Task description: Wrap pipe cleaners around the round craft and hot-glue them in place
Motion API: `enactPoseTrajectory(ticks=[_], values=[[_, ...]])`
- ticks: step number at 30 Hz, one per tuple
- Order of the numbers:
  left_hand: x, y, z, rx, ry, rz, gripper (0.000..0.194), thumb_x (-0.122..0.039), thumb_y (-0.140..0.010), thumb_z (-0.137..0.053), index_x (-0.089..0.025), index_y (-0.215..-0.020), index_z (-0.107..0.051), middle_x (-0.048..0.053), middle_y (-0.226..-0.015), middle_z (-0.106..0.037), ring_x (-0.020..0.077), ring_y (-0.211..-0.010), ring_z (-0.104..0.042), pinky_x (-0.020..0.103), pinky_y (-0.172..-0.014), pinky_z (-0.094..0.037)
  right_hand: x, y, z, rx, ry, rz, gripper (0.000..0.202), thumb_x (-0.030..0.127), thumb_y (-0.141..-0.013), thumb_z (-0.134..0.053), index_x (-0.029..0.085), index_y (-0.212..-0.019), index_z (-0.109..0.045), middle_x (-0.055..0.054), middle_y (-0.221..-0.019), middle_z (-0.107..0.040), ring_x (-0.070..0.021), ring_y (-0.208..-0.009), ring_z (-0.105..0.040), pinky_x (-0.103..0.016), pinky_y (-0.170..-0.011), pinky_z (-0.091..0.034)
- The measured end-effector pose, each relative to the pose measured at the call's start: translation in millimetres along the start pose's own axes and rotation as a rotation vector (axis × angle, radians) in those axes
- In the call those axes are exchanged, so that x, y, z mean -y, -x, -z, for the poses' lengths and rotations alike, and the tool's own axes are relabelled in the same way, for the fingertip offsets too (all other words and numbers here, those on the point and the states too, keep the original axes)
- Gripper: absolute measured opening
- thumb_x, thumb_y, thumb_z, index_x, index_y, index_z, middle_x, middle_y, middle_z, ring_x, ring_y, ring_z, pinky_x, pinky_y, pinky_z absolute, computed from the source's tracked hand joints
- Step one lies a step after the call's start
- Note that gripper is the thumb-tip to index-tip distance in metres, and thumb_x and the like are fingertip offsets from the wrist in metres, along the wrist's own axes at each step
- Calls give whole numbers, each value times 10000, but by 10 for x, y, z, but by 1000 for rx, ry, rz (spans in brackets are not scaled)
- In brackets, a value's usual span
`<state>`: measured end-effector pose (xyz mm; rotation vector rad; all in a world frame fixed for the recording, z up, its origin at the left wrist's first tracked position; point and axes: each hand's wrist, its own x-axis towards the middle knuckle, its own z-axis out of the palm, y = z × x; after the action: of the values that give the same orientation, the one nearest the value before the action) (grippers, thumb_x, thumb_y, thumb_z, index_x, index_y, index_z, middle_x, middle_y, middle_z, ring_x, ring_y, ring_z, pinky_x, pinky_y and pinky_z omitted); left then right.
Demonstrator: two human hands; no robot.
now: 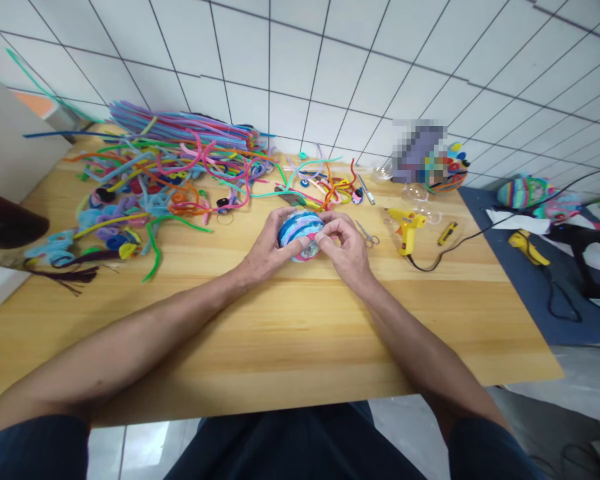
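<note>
Between my two hands is a round ball wrapped in bands of blue, light blue and lilac pipe cleaner, with a pink ring and a clear patch low on its right side. My left hand curls round the ball's left side, thumb lying across its front. At the ball's right edge my right hand is closed, thumb and forefinger pinched at the pink ring. What lies between those fingertips is too small to make out. Just right of that hand lie small scissors. A yellow hot glue gun rests farther right.
Loose coloured pipe cleaners and a long bundle of them cover the back left of the wooden table. A yellow cutter and a black cord lie right. A second glue gun sits on the blue surface.
</note>
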<state>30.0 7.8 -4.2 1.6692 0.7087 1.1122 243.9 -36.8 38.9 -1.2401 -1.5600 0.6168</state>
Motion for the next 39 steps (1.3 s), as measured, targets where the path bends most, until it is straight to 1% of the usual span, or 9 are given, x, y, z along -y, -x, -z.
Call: enactPoseTrajectory(ticks=[5,13,17,20,23,27,32,35,39], values=[[-18,-9,10,-3,-7,-16,773,-719,-986,-833,-267,-1507,-484,154,-1585,-649,352,-1468,-700,558,-1268,-611,18,14,-3,1,-23,26,137,354,-937,-808,289,-851,-723,-88,-1286,-790,-322,-1290,-724,-554,-1200,-560],[32,-5,1,2,9,-25,762,-712,-1006,-815,-278,-1533,-478,150,-1628,-611,359,-1545,-636,574,-1336,-552,-7,14,-19,2,-32,5,139,351,-940,-818,288,-863,-720,-81,-1305,-784,-325,-1305,-710,-559,-1221,-542],[36,1,44,29,-2,-25,745,-710,-1036,-773,-280,-1572,-487,150,-1660,-593,379,-1586,-597,606,-1376,-503,-37,6,-26,-7,-42,0,139,353,-928,-821,282,-869,-716,-87,-1306,-772,-316,-1296,-708,-522,-1167,-565],[48,3,80,64,-33,-40,801,-734,-1027,-762,-264,-1611,-480,172,-1698,-565,406,-1617,-564,631,-1397,-468,-79,-4,-32,-16,-55,9,141,355,-923,-817,275,-866,-716,-90,-1290,-768,-307,-1263,-713,-492,-1107,-578],[54,1,81,72,-56,-67,855,-727,-1000,-800,-262,-1631,-458,180,-1728,-552,403,-1628,-561,607,-1396,-475,-122,-9,-40,-29,-74,15,147,352,-918,-817,270,-861,-709,-85,-1275,-767,-299,-1240,-713,-470,-1064,-580],[47,3,63,68,-79,-69,821,-699,-1028,-780,-251,-1636,-458,188,-1726,-554,387,-1635,-564,571,-1394,-481,-143,-8,-50,-29,-102,23,183,394,-923,-820,266,-864,-705,-91,-1275,-758,-297,-1224,-720,-445,-1001,-579],[95,-1,117,88,-93,-79,831,-702,-1029,-769,-262,-1668,-470,184,-1747,-541,415,-1651,-543,615,-1413,-451,-157,-30,-74,-39,-79,21,198,396,-921,-836,275,-874,-685,-69,-1257,-765,-284,-1220,-712,-439,-1020,-583],[142,-10,158,116,-94,-89,928,-733,-993,-793,-268,-1712,-435,196,-1789,-497,441,-1679,-503,665,-1435,-405,-182,-51,-94,-54,-87,30,185,379,-915,-836,275,-875,-688,-63,-1239,-765,-284,-1218,-716,-455,-1057,-569],[158,-22,173,128,-117,-112,961,-724,-976,-825,-289,-1728,-414,190,-1801,-485,425,-1693,-488,651,-1445,-399,-203,-59,-111,-62,-110,38,175,374,-913,-831,273,-876,-692,-66,-1237,-756,-288,-1222,-716,-458,-1051,-557]])
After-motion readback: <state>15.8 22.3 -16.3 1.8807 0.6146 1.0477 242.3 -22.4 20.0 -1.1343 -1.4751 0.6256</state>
